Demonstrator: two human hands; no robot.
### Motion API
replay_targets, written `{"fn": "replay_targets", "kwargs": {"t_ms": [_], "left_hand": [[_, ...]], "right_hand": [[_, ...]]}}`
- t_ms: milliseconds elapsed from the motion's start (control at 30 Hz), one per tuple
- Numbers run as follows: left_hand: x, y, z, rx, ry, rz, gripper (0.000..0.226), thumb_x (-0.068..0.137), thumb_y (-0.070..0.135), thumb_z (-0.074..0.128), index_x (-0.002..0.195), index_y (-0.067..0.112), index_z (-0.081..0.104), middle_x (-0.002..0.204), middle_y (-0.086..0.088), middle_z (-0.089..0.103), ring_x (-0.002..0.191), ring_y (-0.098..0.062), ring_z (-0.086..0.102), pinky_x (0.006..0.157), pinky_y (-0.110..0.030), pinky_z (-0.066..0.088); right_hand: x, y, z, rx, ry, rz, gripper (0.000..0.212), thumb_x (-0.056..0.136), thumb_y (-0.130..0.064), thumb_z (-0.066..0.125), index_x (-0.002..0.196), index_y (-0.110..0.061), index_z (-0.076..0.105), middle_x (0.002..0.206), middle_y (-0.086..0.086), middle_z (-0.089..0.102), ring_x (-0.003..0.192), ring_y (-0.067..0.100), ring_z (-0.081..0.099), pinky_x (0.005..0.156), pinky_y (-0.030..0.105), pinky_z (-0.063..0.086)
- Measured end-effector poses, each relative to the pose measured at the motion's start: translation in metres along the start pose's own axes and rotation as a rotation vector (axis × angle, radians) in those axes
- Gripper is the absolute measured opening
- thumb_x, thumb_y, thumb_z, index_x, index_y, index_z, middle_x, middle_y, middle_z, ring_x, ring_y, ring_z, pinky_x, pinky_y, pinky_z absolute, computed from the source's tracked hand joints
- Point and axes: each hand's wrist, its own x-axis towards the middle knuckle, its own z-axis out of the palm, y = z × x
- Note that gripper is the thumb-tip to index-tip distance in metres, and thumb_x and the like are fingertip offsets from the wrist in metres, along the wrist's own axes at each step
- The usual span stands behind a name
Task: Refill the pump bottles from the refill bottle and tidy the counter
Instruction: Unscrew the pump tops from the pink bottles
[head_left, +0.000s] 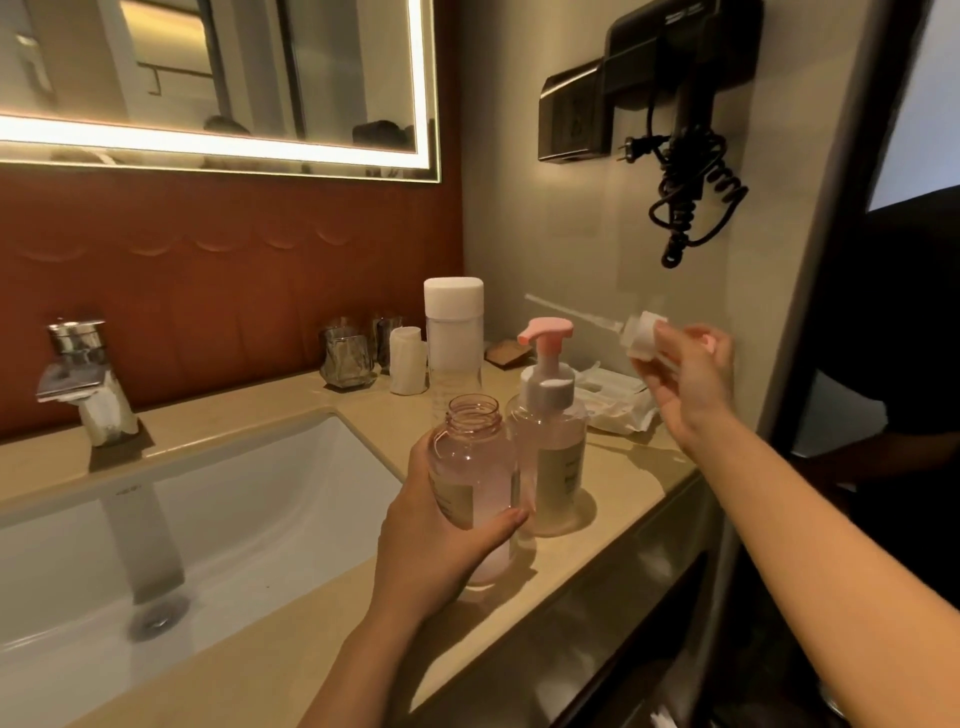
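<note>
My left hand (431, 535) grips an uncapped pink bottle (475, 462) that stands on the beige counter (291, 644), its neck open. Right beside it stands a second pink bottle (553, 462) with its pink pump head (545, 332) on. My right hand (685, 379) is raised above the counter's right end and pinches a removed pump head (641, 338), whose clear dip tube (571, 312) points left. A tall clear refill bottle (453, 338) with a white cap stands behind the two bottles.
A white sink basin (208, 519) with a chrome tap (78, 374) lies to the left. Glass tumblers (347, 358), a rolled white cloth (407, 366) and a wipes pack (615, 405) sit at the back. A black hairdryer (675, 104) hangs on the right wall.
</note>
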Motion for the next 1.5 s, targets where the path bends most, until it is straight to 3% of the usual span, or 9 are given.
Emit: {"fn": "replay_targets", "kwargs": {"t_ms": [267, 433, 600, 733, 867, 967, 1133, 1267, 1500], "left_hand": [[0.005, 0.001, -0.001, -0.005, -0.009, -0.004, 0.088, 0.044, 0.069, 0.075, 0.110, 0.064, 0.017, 0.111, 0.034, 0.035, 0.107, 0.001, 0.038, 0.088, -0.021, 0.038], [0.003, 0.003, 0.000, -0.026, -0.014, -0.015, 0.091, 0.042, 0.066, 0.070, 0.115, 0.057, 0.015, 0.115, 0.028, 0.036, 0.107, 0.001, 0.037, 0.087, -0.021, 0.036], [0.002, 0.002, 0.000, -0.027, -0.003, 0.005, 0.103, 0.048, 0.060, 0.077, 0.124, 0.059, 0.007, 0.141, 0.021, 0.038, 0.117, -0.003, 0.040, 0.090, -0.023, 0.035], [0.003, 0.002, -0.002, -0.078, -0.003, 0.004, 0.126, 0.044, 0.056, 0.079, 0.139, 0.055, -0.005, 0.146, 0.023, 0.026, 0.132, -0.010, 0.033, 0.102, -0.033, 0.035], [0.005, -0.003, -0.003, -0.105, -0.054, 0.022, 0.133, 0.041, 0.055, 0.080, 0.139, 0.055, -0.010, 0.123, 0.043, 0.014, 0.118, 0.005, 0.024, 0.099, -0.025, 0.028], [0.005, -0.010, -0.003, -0.085, -0.094, 0.055, 0.138, 0.042, 0.056, 0.087, 0.138, 0.057, -0.013, 0.116, 0.055, 0.003, 0.123, 0.008, 0.018, 0.101, -0.024, 0.023], [0.002, -0.009, -0.007, 0.041, 0.037, 0.107, 0.127, 0.044, 0.054, 0.074, 0.136, 0.060, -0.013, 0.121, 0.026, 0.022, 0.118, 0.000, 0.033, 0.102, -0.030, 0.032], [-0.002, -0.010, -0.009, 0.104, 0.184, 0.233, 0.118, 0.047, 0.049, 0.077, 0.137, 0.056, 0.001, 0.108, 0.014, 0.033, 0.093, 0.000, 0.043, 0.076, -0.010, 0.040], [-0.002, -0.016, -0.004, 0.132, 0.192, 0.172, 0.076, 0.063, 0.025, 0.085, 0.112, 0.034, 0.028, 0.085, 0.017, 0.047, 0.074, -0.004, 0.054, 0.063, -0.009, 0.047]], "right_hand": [[-0.001, 0.059, -0.024, -0.794, -0.177, -0.138, 0.045, 0.079, -0.017, 0.073, 0.109, -0.010, 0.041, 0.111, 0.006, 0.053, 0.085, 0.010, 0.054, 0.063, 0.018, 0.046], [0.005, 0.073, -0.014, -0.956, -0.200, -0.173, 0.039, 0.072, -0.023, 0.077, 0.092, -0.013, 0.046, 0.103, 0.003, 0.058, 0.091, 0.021, 0.056, 0.074, 0.034, 0.050], [0.012, 0.086, -0.011, -1.000, -0.137, -0.171, 0.026, 0.078, -0.015, 0.071, 0.090, -0.012, 0.048, 0.092, 0.004, 0.056, 0.084, 0.021, 0.053, 0.062, 0.025, 0.043], [0.012, 0.082, -0.014, -0.951, -0.164, -0.132, 0.042, 0.075, -0.011, 0.077, 0.110, -0.014, 0.054, 0.111, 0.001, 0.057, 0.100, 0.019, 0.055, 0.075, 0.034, 0.053], [0.015, 0.059, -0.010, -0.894, -0.232, -0.207, 0.041, 0.081, -0.017, 0.072, 0.118, -0.015, 0.056, 0.116, -0.004, 0.056, 0.106, 0.013, 0.054, 0.069, 0.024, 0.050], [0.014, 0.032, -0.004, -0.813, -0.234, -0.269, 0.028, 0.087, -0.025, 0.065, 0.114, -0.017, 0.059, 0.113, -0.002, 0.061, 0.107, 0.015, 0.057, 0.086, 0.025, 0.046], [-0.006, -0.003, 0.006, -0.654, -0.391, -0.221, 0.037, 0.089, -0.045, 0.055, 0.113, -0.017, 0.060, 0.112, -0.001, 0.066, 0.105, 0.015, 0.061, 0.097, 0.038, 0.046], [-0.031, 0.002, 0.021, -0.819, -0.668, -0.123, 0.063, 0.076, -0.060, 0.062, 0.128, -0.026, 0.050, 0.126, -0.009, 0.056, 0.114, 0.010, 0.053, 0.091, 0.028, 0.044], [-0.048, 0.023, 0.022, -0.887, -0.496, -0.381, 0.037, 0.073, -0.039, 0.075, 0.103, -0.025, 0.060, 0.103, -0.010, 0.065, 0.097, 0.011, 0.061, 0.089, 0.041, 0.052]]}}
